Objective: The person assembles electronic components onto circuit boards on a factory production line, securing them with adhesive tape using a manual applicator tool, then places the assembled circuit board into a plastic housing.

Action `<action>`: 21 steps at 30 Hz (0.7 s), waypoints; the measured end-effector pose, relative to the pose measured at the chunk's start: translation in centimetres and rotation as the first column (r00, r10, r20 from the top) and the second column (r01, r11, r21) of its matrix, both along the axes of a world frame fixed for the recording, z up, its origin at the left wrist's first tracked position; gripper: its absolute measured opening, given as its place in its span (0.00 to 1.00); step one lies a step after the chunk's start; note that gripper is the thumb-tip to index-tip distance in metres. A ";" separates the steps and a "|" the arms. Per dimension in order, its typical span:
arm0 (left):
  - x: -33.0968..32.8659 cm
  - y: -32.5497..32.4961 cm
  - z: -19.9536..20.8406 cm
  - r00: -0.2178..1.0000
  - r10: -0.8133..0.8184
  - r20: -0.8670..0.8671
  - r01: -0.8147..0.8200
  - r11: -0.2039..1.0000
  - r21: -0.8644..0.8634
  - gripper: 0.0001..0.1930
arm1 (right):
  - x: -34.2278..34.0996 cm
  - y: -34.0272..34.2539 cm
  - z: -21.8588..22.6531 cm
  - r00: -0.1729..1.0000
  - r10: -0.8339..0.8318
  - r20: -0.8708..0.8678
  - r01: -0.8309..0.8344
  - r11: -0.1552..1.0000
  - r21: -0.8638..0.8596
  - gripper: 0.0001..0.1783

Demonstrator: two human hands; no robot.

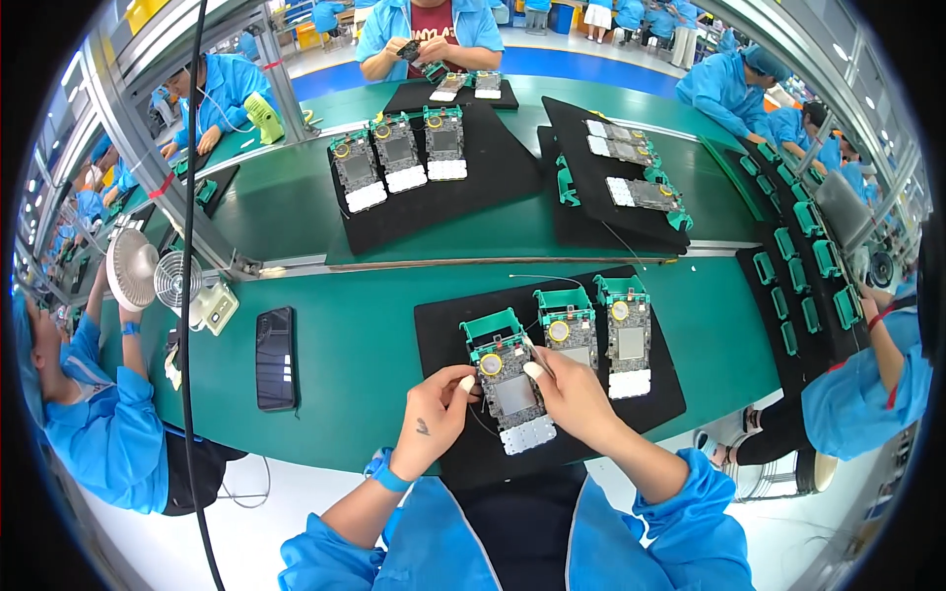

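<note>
A circuit board with a green plastic frame at its far end lies on a black mat before me. A round yellow-rimmed coin cell sits on the board. My left hand pinches the board's left edge, thumb and fingers closed. Over the right edge, my right hand is closed on a slim tool that looks like tweezers, its tip near the green frame. White covers show on both thumbs. To the right lie two similar boards, a middle one and an outer one.
A black phone lies left on the green table. Small fans stand beyond it. More boards rest on black mats across a metal rail. Green frames fill a mat at right. Co-workers sit around. A black cable hangs left.
</note>
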State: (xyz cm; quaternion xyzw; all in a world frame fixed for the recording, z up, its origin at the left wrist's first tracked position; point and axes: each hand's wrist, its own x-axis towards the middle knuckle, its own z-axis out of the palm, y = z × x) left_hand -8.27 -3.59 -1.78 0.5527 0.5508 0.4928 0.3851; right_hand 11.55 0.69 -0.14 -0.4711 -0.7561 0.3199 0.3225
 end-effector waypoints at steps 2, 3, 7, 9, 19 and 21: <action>0.0 -0.1 -0.1 0.964 -0.016 0.266 0.022 1.000 -0.018 0.10 | -0.2 1.1 -0.4 0.998 -0.003 -0.066 -0.010 0.980 -0.199 0.13; 0.1 -0.2 0.1 0.963 -0.010 0.270 0.015 1.000 -0.016 0.10 | 0.1 1.3 -0.3 0.965 -0.049 -0.257 -0.072 0.895 -0.440 0.12; 0.7 -0.6 2.2 0.997 0.052 -0.059 -0.027 0.930 0.366 0.13 | 0.9 1.2 0.7 0.767 -0.267 -0.584 -0.399 0.514 -0.760 0.12; 0.9 -0.1 1.9 0.958 0.178 -0.225 -0.026 0.834 0.551 0.13 | 0.8 1.0 1.1 0.773 -0.244 -0.586 -0.422 0.492 -0.762 0.11; -1.8 -0.3 1.5 0.971 0.095 -0.220 0.002 0.916 0.400 0.10 | -0.3 -0.2 0.9 0.792 -0.284 -0.541 -0.246 0.663 -0.707 0.11; -2.1 -0.4 1.4 0.982 0.067 -0.175 0.003 0.929 0.370 0.10 | -1.0 -0.5 0.3 0.822 -0.261 -0.506 -0.174 0.731 -0.659 0.11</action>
